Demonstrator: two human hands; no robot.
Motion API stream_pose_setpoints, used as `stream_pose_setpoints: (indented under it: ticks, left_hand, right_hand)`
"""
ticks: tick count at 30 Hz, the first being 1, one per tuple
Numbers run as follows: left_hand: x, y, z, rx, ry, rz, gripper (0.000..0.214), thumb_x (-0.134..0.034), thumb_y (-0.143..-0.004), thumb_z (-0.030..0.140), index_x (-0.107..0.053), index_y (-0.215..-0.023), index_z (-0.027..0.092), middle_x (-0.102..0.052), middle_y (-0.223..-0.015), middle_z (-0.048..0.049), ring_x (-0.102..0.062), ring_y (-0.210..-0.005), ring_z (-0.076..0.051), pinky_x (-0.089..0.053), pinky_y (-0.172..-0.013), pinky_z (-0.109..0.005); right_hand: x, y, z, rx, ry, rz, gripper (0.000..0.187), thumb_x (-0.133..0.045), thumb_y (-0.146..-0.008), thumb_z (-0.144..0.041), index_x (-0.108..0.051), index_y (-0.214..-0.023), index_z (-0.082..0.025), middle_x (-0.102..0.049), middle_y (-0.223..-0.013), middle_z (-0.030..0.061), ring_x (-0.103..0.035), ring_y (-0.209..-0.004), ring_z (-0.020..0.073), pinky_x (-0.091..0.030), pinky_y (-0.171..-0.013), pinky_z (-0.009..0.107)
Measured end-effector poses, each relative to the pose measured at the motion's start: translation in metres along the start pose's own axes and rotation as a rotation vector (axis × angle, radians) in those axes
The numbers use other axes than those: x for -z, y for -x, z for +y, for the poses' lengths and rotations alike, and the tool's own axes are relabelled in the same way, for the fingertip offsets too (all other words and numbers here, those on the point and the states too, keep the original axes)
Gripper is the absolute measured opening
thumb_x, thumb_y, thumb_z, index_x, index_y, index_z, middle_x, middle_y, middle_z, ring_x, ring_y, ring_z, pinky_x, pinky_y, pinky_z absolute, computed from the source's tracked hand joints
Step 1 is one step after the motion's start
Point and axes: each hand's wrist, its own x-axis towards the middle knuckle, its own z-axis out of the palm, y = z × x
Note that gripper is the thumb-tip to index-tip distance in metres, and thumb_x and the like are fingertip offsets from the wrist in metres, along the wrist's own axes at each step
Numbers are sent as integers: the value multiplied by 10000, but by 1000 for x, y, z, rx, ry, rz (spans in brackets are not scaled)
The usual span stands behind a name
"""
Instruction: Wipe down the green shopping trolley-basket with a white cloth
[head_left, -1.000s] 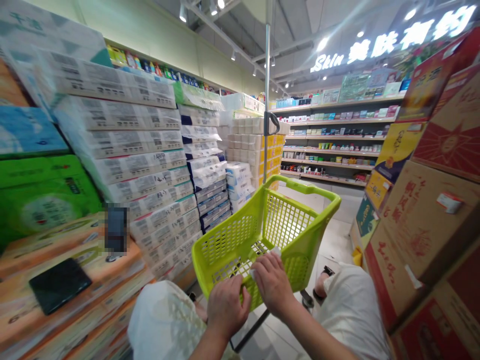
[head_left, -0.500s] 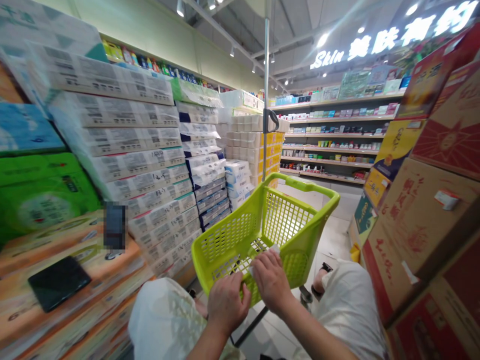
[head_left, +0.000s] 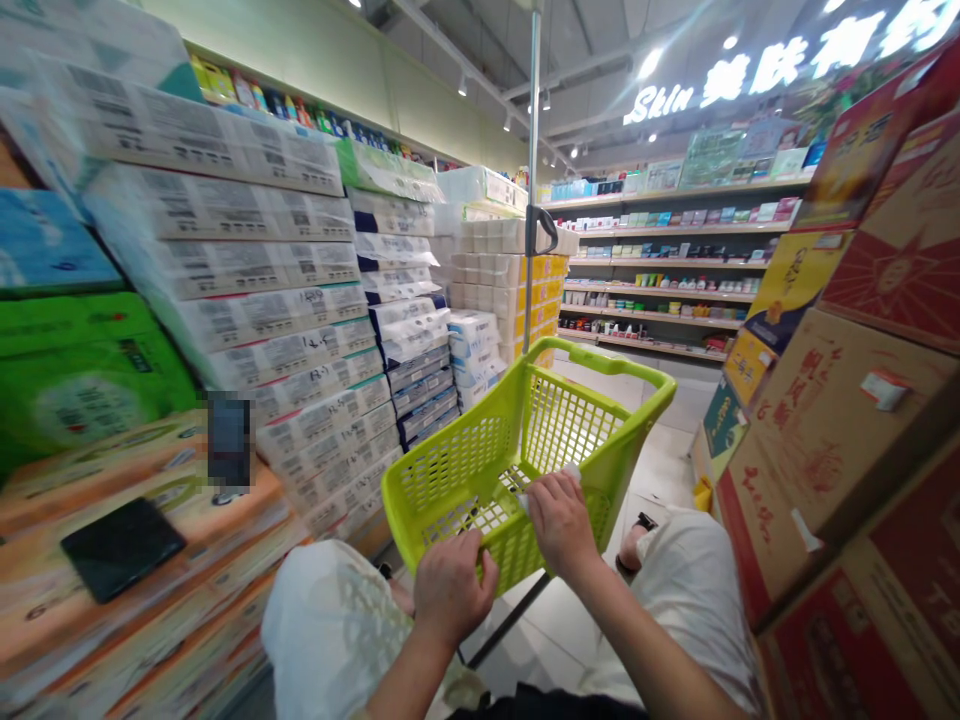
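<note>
A lime-green plastic shopping basket point(head_left: 581, 430) on wheels stands right in front of my knees, and I see nothing in it. My left hand point(head_left: 452, 585) is closed over its near rim. My right hand point(head_left: 562, 523) rests on the same rim further right, fingers pressed on a small white cloth or tissue point(head_left: 571, 472). A metal pole with a black handle point(head_left: 534, 200) rises from the far side of the basket.
Stacked packs of tissue paper point(head_left: 262, 270) fill the left side, with a black phone point(head_left: 121, 548) lying on an orange pack. Cardboard boxes point(head_left: 847, 400) are piled on the right. Product shelves point(head_left: 660, 290) close off the far end of the aisle.
My right hand has slid with the white cloth to the right along the basket's near rim. My left hand keeps its grip on the rim.
</note>
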Motion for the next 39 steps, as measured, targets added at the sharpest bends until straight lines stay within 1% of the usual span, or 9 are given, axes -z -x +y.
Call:
stream_pose_setpoints:
  ticks: [3, 5, 8, 12, 15, 20, 29, 36, 39]
  left_hand:
    - [1, 0, 0, -12, 8, -15, 144, -442, -811, 223, -581, -774, 212, -649, -686, -28, -615, -682, -189, -410, -625, -293]
    - [2, 1, -1, -19, 16, -18, 146, -440, -815, 221, -581, -776, 211, -650, -690, -27, -617, -686, -190, -414, -628, -296]
    - [3, 1, -1, -20, 14, -6, 157, -437, -822, 235, -588, -785, 206, -651, -695, -29, -611, -668, -197, -423, -621, -306]
    - [3, 1, 0, 3, 3, -3, 162, -444, -815, 249, -596, -786, 202, -649, -686, -30, -605, -651, -201, -422, -614, -310]
    - [3, -1, 1, 10, 2, -18, 165, -442, -818, 254, -591, -772, 201, -649, -679, -32, -607, -656, -202, -415, -616, -309]
    - [4, -3, -2, -8, 11, -54, 176, -434, -826, 264, -580, -747, 204, -655, -675, -29, -616, -658, -203, -403, -607, -310]
    - [3, -5, -6, -11, 13, -39, 206, -424, -837, 285, -595, -758, 202, -663, -673, -30, -616, -644, -198, -399, -607, -306]
    - [3, -15, -26, 13, -2, -72, 245, -423, -851, 292, -607, -716, 202, -649, -641, -29, -602, -635, -191, -389, -605, -305]
    - [9, -21, -28, 16, -30, -52, 226, -433, -845, 269, -641, -863, 183, -680, -735, -46, -611, -703, -216, -416, -682, -347]
  right_hand:
    - [-12, 10, -29, 97, -66, -78, 162, -457, -933, -212, -614, -917, -250, -625, -911, 18, -517, -966, 178, -298, -1053, 365]
    - [-11, 11, -31, 153, -72, -111, 155, -467, -932, -223, -618, -926, -254, -627, -908, 15, -518, -956, 175, -306, -1038, 351]
    - [2, 3, -5, 153, -26, -88, 181, -449, -947, -231, -626, -912, -245, -631, -887, 20, -514, -938, 181, -311, -1023, 350]
    - [14, -7, 24, 19, 71, -14, 202, -430, -954, -216, -624, -901, -229, -631, -917, 41, -506, -983, 197, -279, -1058, 375]
    - [5, -3, 8, -32, 73, 0, 199, -437, -943, -207, -619, -864, -232, -623, -890, 38, -506, -970, 198, -270, -1063, 379]
    - [-8, 6, -20, 136, 7, -87, 147, -486, -929, -234, -626, -886, -241, -629, -875, 18, -512, -933, 177, -305, -1003, 332]
    - [36, -24, 66, 70, 252, -51, 195, -446, -958, -237, -629, -892, -224, -636, -919, 33, -509, -979, 195, -258, -1061, 347]
    - [18, -17, 37, -30, 242, 5, 190, -453, -946, -234, -617, -851, -227, -621, -889, 36, -494, -987, 203, -243, -1080, 360]
    - [12, -14, 23, -52, 215, 28, 183, -462, -939, -235, -618, -844, -229, -621, -893, 36, -484, -986, 206, -239, -1082, 362]
